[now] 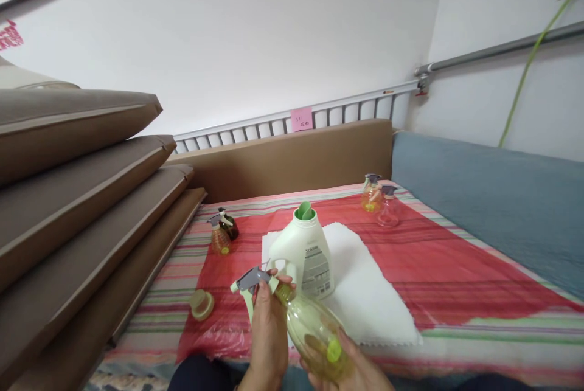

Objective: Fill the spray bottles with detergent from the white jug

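Observation:
My left hand [268,333] is closed round the neck of a clear yellowish spray bottle [314,330], right at its grey and pale-green trigger head [253,284]. My right hand [353,370] cups the bottle's bottom end from below, fingers curled round it. The bottle lies tilted, head up and to the left. Just behind it a white detergent jug [306,252] with an open green spout stands upright on a white towel [365,281].
A tan cap [202,304] lies on the red plastic sheet [438,257] at the left. Small spray bottles stand at the left [221,233] and back right [381,199]. Brown cushions [77,196] are stacked at the left; a blue cover [493,202] lies at the right.

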A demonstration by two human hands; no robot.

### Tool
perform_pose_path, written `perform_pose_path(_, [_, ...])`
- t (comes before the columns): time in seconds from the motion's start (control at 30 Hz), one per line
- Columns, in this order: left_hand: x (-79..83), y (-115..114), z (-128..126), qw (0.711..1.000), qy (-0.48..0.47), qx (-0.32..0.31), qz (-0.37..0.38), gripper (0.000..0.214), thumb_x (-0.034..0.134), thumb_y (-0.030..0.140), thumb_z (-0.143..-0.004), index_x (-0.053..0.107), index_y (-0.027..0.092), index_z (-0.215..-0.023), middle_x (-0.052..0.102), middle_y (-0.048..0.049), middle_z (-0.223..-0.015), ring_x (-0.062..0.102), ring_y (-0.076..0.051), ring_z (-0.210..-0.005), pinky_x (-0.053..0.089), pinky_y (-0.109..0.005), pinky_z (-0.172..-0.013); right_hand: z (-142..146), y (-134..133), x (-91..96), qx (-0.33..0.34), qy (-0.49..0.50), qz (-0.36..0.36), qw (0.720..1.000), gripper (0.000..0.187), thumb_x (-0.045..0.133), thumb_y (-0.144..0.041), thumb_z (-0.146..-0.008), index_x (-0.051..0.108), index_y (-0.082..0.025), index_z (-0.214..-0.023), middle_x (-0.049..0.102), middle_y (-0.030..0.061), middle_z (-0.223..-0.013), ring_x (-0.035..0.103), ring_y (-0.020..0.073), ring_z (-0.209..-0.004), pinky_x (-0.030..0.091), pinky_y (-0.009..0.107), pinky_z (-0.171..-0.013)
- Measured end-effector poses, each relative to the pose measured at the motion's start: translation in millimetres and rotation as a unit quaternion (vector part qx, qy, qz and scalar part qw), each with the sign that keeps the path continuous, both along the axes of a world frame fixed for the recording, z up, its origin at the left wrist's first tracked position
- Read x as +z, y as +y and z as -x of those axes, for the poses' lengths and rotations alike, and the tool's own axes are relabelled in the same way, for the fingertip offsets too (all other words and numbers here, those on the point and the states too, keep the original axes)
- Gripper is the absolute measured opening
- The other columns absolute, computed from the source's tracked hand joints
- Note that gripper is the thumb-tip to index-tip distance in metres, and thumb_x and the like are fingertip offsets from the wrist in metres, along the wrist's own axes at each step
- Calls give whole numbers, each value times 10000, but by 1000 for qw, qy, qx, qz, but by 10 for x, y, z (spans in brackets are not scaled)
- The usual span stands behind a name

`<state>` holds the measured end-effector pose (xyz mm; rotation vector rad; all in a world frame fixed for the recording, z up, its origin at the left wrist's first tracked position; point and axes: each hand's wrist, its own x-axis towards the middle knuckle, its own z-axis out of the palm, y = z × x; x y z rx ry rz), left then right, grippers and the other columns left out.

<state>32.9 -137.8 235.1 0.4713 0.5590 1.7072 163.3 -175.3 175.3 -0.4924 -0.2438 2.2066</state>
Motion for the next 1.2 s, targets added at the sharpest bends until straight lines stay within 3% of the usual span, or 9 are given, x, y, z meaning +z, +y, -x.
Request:
perform_pose_path(0.23, [-11,-9,-34,1000,17,13,18,316,653,467,-745,614,194,-901,673,-52,-828,619,-178,-791,459,-302,-758,50,-93,108,-95,-68,-43,992,629,794,-444,-635,504,-268,-1165,658,89,-1097,637,272,-960,491,375,-774])
perform_pose_path(0.4, [18,48,71,996,37,53,65,422,595,557,-753,643,170,-913,676,-61,-868,609,-165,-783,452,-278,-732,124,-121,96,-162,-104,-48,980,825,859,-429,-513,449,-282,-1214,599,96,-1155,626,315,-972,474,452,-841])
perform_pose_path(0.5, [49,51,69,995,52,54,60,472,557,589,-763,651,164,-946,675,-62,-831,605,-169,-797,450,-275,-748,142,-124,112,-184,-90,-37,978,785,866,-395,-519,471,-274,-1186,601,85,-1136,607,316,-1020,435,472,-917])
perform_pose_path(0.8, [-39,-71,-86,991,88,25,96,510,558,598,-755,617,176,-1034,688,-78,-879,627,-220,-851,444,-332,-795,116,-125,281,-146,-54,-66,986,689,827,-362,-614,483,-245,-1199,616,95,-1162,591,293,-1048,417,464,-960])
perform_pose_path(0.93, [-64,-67,-62,993,89,23,76,480,549,577,-777,617,171,-1025,681,-81,-922,621,-214,-891,436,-322,-825,112,-156,320,-143,-52,-77,985,683,810,-370,-641,476,-228,-1219,588,114,-1213,562,304,-1095,410,472,-970])
perform_pose_path(1.07, [-93,-51,-32,995,84,33,47,407,583,534,-775,630,180,-970,677,-68,-973,617,-180,-868,434,-308,-847,103,-181,377,-154,-56,-102,981,558,804,-342,-652,562,-234,-1143,599,102,-1205,542,303,-1124,414,466,-966])
perform_pose_path(1.2, [-115,-45,-34,995,89,35,32,365,595,506,-779,625,181,-943,688,-65,-931,626,-185,-866,440,-314,-848,77,-154,317,-155,-67,-103,980,560,827,-344,-615,589,-260,-1115,627,69,-1176,572,278,-1090,453,421,-928])
